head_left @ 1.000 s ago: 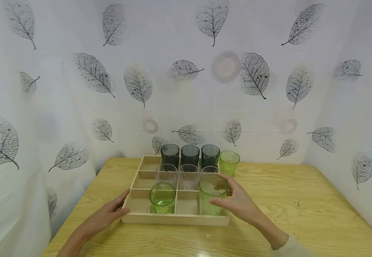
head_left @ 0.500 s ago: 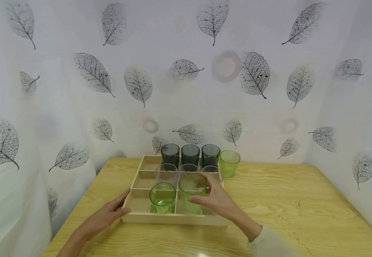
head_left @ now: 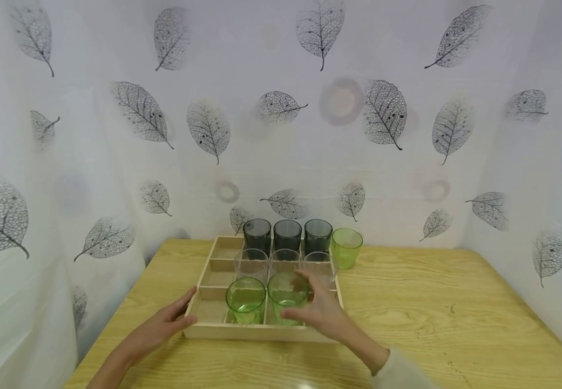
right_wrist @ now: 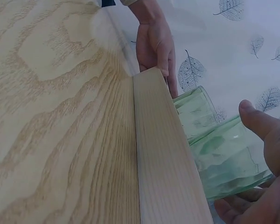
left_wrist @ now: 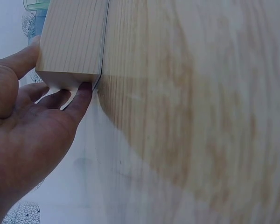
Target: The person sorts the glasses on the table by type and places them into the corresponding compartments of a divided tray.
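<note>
A shallow wooden tray [head_left: 261, 332] with compartments stands on the table. My left hand [head_left: 159, 327] rests on its left wall near the front corner; in the left wrist view the fingertips [left_wrist: 84, 88] touch that corner. In the front row a green glass [head_left: 245, 302] stands upright. Just right of it, another green glass [head_left: 281, 300] sits in the middle front compartment. Around this one my right hand [head_left: 326, 313] is spread. In the right wrist view the thumb [right_wrist: 259, 121] looks slightly apart from the glass, with the fingers on its other side.
Three dark grey glasses [head_left: 288, 237] fill part of the back row, with three clear glasses [head_left: 251, 265] before them. A third green glass [head_left: 346, 248] stands on the table [head_left: 431, 302] behind the tray's right side. A leaf-print curtain [head_left: 281, 156] hangs behind.
My right hand has carried the green glass left from the right front compartment to the middle one, lowered it there and loosened around it. My left hand has stayed on the tray.
</note>
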